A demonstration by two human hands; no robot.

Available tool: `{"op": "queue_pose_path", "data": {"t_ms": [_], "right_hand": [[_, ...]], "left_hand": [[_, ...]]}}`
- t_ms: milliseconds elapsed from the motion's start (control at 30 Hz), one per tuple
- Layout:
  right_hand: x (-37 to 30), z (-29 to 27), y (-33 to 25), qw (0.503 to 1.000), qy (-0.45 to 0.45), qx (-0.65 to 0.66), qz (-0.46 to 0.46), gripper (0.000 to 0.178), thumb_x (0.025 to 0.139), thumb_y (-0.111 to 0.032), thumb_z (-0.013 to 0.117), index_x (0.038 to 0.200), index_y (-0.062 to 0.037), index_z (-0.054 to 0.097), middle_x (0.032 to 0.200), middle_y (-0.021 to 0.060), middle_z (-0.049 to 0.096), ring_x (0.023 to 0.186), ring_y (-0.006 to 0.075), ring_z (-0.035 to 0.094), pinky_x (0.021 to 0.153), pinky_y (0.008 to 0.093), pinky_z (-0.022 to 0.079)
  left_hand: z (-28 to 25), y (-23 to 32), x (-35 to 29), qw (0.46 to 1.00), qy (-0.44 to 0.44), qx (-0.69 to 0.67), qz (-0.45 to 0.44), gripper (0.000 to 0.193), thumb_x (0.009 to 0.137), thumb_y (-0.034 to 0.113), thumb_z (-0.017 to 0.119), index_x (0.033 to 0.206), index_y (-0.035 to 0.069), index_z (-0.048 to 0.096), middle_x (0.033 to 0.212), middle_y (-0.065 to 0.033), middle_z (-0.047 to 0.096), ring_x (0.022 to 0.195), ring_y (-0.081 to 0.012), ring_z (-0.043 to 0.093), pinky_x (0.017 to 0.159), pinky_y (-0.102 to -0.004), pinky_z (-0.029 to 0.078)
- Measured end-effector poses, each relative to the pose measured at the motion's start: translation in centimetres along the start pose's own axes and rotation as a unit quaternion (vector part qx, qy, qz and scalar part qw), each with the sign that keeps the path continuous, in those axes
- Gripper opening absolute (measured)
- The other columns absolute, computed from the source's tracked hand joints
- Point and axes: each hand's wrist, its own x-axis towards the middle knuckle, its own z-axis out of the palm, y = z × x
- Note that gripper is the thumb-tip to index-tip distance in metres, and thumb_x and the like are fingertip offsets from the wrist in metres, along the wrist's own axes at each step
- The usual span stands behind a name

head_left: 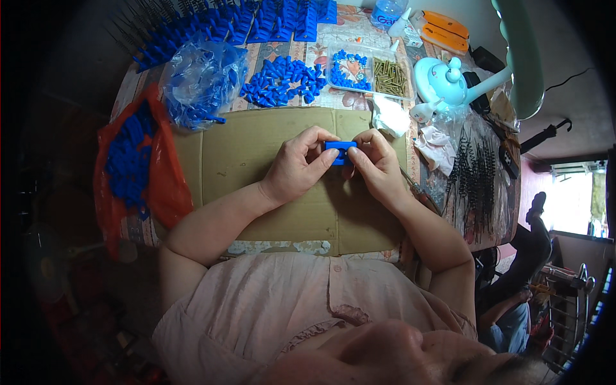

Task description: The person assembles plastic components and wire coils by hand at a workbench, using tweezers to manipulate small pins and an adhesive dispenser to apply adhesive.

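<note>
A small blue plastic block (341, 145) is held above the cardboard sheet (256, 138), its kind too small to make out. My left hand (300, 162) pinches its left side between thumb and fingers. On its other side, the thumb and fingers of my right hand (378, 165) close round it. Both thumbs press on the front face, so part of the block is hidden. Beyond the cardboard lies a pile of blue cone-shaped pieces (274, 82). To its right, a clear divided box (333, 83) holds small blue parts and brass-coloured screws (389, 78).
A red bag (168, 176) of blue parts lies at left, near a clear bag (204, 83). Blue pieces with black springs (256, 25) line the back. A pale blue lamp base (443, 82), crumpled tissue (389, 117) and loose black springs (473, 179) are at right.
</note>
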Motion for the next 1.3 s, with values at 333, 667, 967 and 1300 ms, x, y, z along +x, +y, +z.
{"op": "queue_pose_path", "data": {"t_ms": [333, 667, 967, 1300], "right_hand": [[-0.3, 0.0, 0.2, 0.999, 0.002, -0.044, -0.004, 0.012, 0.093, -0.009, 0.053, 0.098, -0.0005, 0.046, 0.075, 0.0062, 0.059, 0.062, 0.0077, 0.057, 0.051, 0.0216, 0.044], [-0.4, 0.0, 1.3, 0.991, 0.024, -0.119, -0.061, 0.014, 0.092, -0.01, 0.055, 0.1, -0.0011, 0.047, 0.073, 0.0033, 0.056, 0.063, 0.0058, 0.049, 0.054, 0.0234, 0.04], [-0.4, 0.4, 0.3, 1.0, 0.013, -0.02, 0.001, 0.013, 0.093, -0.009, 0.054, 0.099, -0.0007, 0.046, 0.073, 0.0036, 0.056, 0.066, 0.0065, 0.054, 0.056, 0.022, 0.042], [-0.3, 0.0, -0.5, 1.0, -0.001, -0.008, 0.012, 0.012, 0.093, -0.008, 0.055, 0.095, -0.002, 0.045, 0.08, 0.0046, 0.058, 0.068, 0.0079, 0.058, 0.057, 0.0223, 0.044]], "left_hand": [[-0.1, 0.6, 0.0, 1.0, -0.006, 0.013, -0.003, 0.011, 0.088, 0.006, 0.058, 0.097, 0.002, 0.056, 0.07, 0.0036, 0.053, 0.061, -0.0004, 0.043, 0.054, -0.0197, 0.037], [-0.7, 0.7, -0.2, 0.998, -0.048, 0.004, -0.041, 0.015, 0.09, 0.002, 0.055, 0.105, -0.001, 0.054, 0.093, -0.0019, 0.059, 0.082, -0.0038, 0.056, 0.071, -0.0202, 0.047], [0.0, 0.3, -0.2, 1.0, -0.005, -0.019, -0.006, 0.01, 0.087, 0.006, 0.058, 0.096, 0.002, 0.056, 0.069, 0.0037, 0.052, 0.06, -0.0001, 0.042, 0.052, -0.0197, 0.036], [-0.7, 0.5, -0.2, 0.997, -0.063, 0.008, -0.055, 0.015, 0.092, 0.004, 0.054, 0.107, 0.001, 0.053, 0.096, -0.0017, 0.058, 0.087, -0.0049, 0.055, 0.076, -0.0217, 0.046]]}}
